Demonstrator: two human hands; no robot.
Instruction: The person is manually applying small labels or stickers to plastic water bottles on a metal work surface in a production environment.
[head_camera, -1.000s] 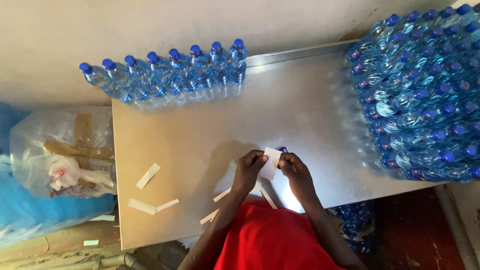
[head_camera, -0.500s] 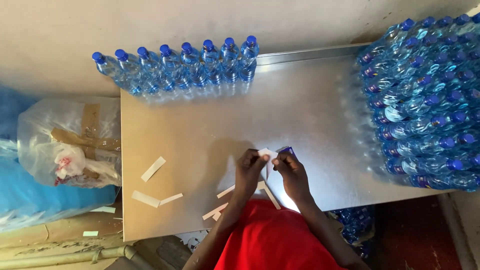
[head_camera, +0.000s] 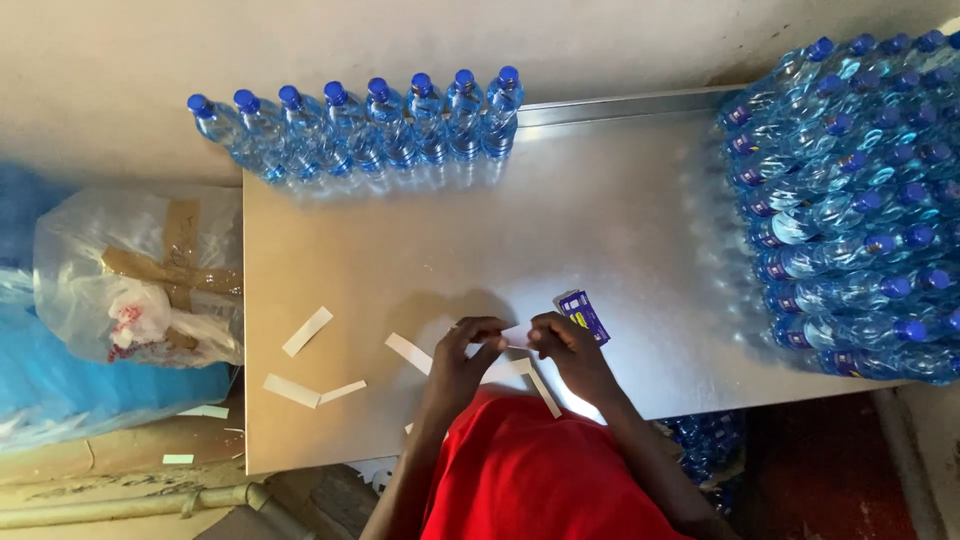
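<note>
Near table's (head_camera: 620, 200) six-o'clock edge: blue label (head_camera: 582, 314), small, rectangular, printed, pinched in right hand (head_camera: 560, 342). Left hand (head_camera: 465, 350), at nine o'clock, fingers pinched toward it; held item unclear. White backing strips (head_camera: 307, 331) further left.

Row of clear blue-capped water bottles (head_camera: 360, 125) along the far edge of a metal table (head_camera: 600, 200), large stack of the same bottles (head_camera: 850, 190) at right, white paper strips (head_camera: 305, 332) scattered at left, clear plastic bag (head_camera: 140, 275) beside the table.
</note>
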